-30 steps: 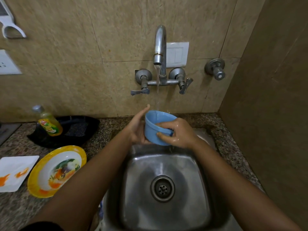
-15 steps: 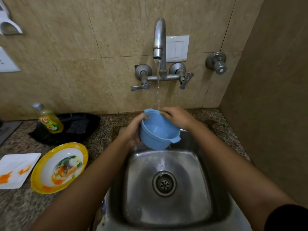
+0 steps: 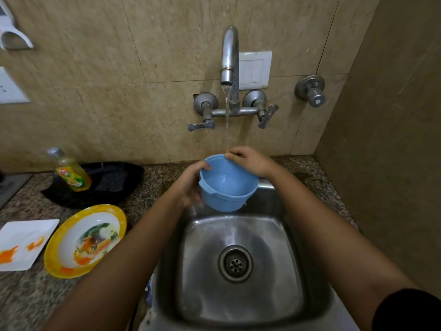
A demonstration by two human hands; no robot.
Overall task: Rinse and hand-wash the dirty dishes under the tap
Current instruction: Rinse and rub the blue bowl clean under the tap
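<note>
Between the two hands, above the back edge of the sink (image 3: 202,271), the blue bowl (image 3: 229,194) is held under the tap (image 3: 230,56). A second ago its mouth faced the wall and the right hand covered its near side; half a second ago its lug stuck out at the lower right. It has since been turned, so one lug now sits beside the left hand's palm and the other shows small at the lower right. The left hand (image 3: 191,185) has stayed on the left wall, thumb hooked over the rim. The right hand (image 3: 250,161) now rests on the far rim, fingers curled and pinching it.

The mouth opens upward and tips toward the person, the base toward the sink. The bowl is round, and the line through its two lugs runs left to right. A shallow pool of water lies inside, and the stream (image 3: 226,125) falls to the far rim just beside the right fingertips.

Well left of the left hand, the stained white plate (image 3: 23,240) is cut off by the frame edge. Nearer it lie the yellow plate (image 3: 84,240), smeared with food, and a soap bottle (image 3: 71,173) whose label is too blurred to read. The left fingers are hidden behind the bowl. Where the stream lands is covered by the right hand. A dark sleeve (image 3: 410,311) is cut off at the lower right corner.
</note>
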